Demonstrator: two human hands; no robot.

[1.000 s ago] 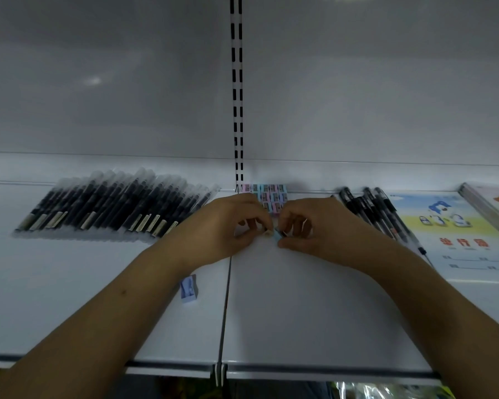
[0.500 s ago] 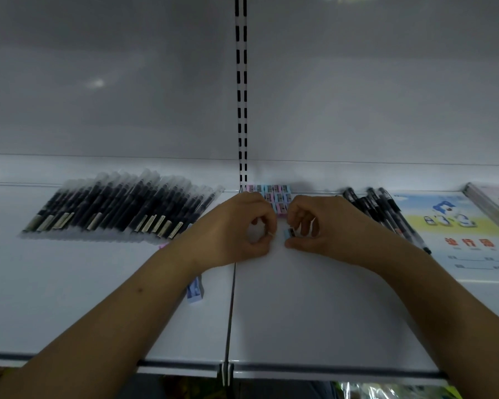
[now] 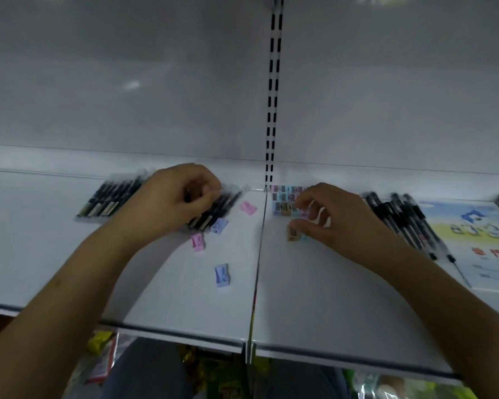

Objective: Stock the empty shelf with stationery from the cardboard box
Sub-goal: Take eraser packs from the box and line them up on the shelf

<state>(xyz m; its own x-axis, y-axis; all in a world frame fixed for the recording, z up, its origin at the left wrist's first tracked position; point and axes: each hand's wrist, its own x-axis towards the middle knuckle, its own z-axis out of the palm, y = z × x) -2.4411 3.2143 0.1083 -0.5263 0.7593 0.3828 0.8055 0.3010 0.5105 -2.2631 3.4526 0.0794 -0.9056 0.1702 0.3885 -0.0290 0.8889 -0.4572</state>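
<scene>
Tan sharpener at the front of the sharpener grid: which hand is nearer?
Right. The right hand pinches the small tan plastic pencil sharpener at thumb and fingertips. The left hand is across the shelf seam, over the row of black pens in clear sleeves, well apart.

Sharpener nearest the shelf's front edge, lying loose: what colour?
Pale lilac-blue sharpener, seen in the head view, lying apart from both hands.

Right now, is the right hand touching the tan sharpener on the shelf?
Touching. The head view shows the right hand with its thumb tip pressed against the tan sharpener; no gap shows between them.
</scene>
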